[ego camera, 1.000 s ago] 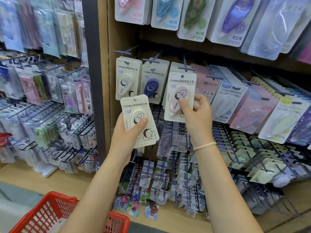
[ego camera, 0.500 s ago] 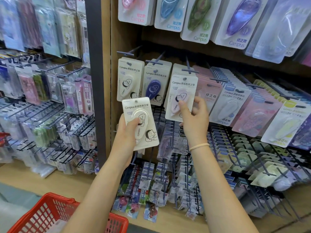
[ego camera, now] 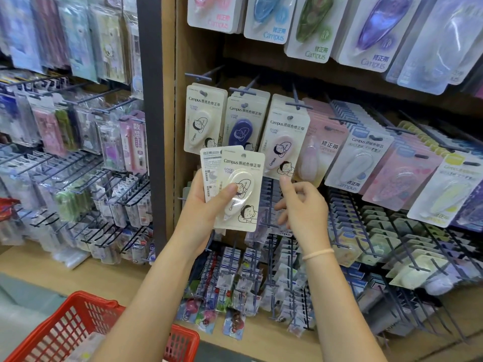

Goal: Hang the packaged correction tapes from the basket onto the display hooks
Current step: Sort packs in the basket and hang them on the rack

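My left hand (ego camera: 206, 205) grips two cream packaged correction tapes (ego camera: 241, 189), thumb across the front one, the back one showing its printed reverse. My right hand (ego camera: 303, 207) hovers just below the pink-tape pack (ego camera: 283, 145), which hangs on its hook (ego camera: 296, 103); its fingers are loosely curled and hold nothing. Left of that hang a cream-tape stack (ego camera: 202, 121) and a purple-tape stack (ego camera: 243, 124). The red basket (ego camera: 86, 325) sits at the bottom left, below my left forearm.
Rows of other carded correction tapes hang above (ego camera: 313, 30) and to the right (ego camera: 360, 163). Small refill packs (ego camera: 235, 283) fill hooks below my hands. A dark upright post (ego camera: 151, 100) divides this bay from a pen display (ego camera: 78, 152) on the left.
My right hand has let go of the pink-tape pack, which now hangs on its hook, and dropped slightly below it. My left hand has shifted right and up with its packs.
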Demonstrator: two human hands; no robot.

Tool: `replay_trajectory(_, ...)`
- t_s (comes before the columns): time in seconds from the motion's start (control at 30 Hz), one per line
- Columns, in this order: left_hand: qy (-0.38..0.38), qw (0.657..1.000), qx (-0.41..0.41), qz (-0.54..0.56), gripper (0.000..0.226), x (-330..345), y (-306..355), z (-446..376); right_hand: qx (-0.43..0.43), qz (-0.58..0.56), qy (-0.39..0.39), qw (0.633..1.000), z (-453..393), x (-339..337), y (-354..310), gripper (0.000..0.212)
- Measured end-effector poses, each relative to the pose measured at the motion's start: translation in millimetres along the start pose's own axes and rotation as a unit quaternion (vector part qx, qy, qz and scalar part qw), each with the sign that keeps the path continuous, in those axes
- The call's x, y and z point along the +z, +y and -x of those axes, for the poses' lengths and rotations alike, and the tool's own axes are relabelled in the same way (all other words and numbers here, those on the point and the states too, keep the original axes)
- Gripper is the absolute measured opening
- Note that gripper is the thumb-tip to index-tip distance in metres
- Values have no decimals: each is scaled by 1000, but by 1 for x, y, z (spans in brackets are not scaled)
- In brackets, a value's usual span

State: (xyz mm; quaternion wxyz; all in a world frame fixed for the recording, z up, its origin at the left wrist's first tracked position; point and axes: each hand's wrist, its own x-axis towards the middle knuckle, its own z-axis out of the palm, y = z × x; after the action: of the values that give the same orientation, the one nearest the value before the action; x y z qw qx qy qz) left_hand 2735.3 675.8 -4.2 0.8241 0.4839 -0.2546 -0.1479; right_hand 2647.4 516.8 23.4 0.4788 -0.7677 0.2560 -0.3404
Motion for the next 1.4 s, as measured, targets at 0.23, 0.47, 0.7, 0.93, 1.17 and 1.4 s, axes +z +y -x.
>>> replay_trajectory(0.23, -1, 999, 9, -46, 62, 12, -10, 3, -2, -125, -140, 982, 29, 2, -10, 18)
replay_trajectory(0.47, 58, 996, -6, -65, 30, 9, -10, 4, 2, -213, -109, 971, 23, -4, -11, 20)
replay_trajectory(0.7, 134, 986, -5, -102, 32, -33, 0, 8, -41, -160, -89, 982, 4, 10, -17, 9)
replay_trajectory(0.93, 172, 981, 21, -83, 22, -50, 20, 19, -139, -113, -128, 975, -21, 70, -66, 15)
replay_trajectory(1.17, 208, 973, 32, -93, 18, -64, 30, 26, -129, -122, -127, 976, -41, 117, -92, 20)
replay_trajectory(1.4, 221, 971, 29, -82, 19, -73, 31, 30, -105, -124, -116, 980, -45, 125, -92, 24)
